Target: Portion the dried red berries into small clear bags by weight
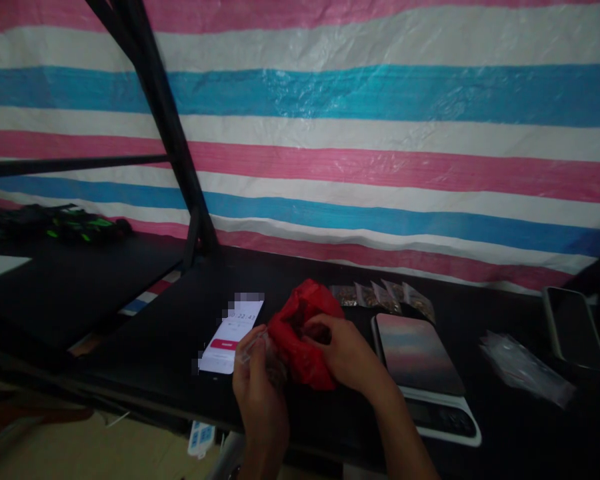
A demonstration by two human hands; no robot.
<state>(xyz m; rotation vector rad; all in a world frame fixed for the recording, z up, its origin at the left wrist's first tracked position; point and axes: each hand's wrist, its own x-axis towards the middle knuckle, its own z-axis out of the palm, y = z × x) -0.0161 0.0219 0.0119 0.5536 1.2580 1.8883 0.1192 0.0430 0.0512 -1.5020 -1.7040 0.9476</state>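
A crumpled red plastic bag sits on the black table with its mouth open. My right hand reaches into that mouth with its fingers curled together; what they hold, if anything, is hidden. Left of the red bag, my left hand is closed on a small clear plastic bag, partly covered by the fingers. Behind the red bag, several small clear bags with brownish contents lie in a row. A digital kitchen scale with a mirror-like plate stands just right of my right hand.
A lit phone showing a timer lies left of my hands. To the right are a stack of flat clear bags and a dark-screened phone. A black metal frame rises at left, near a green-black toy car.
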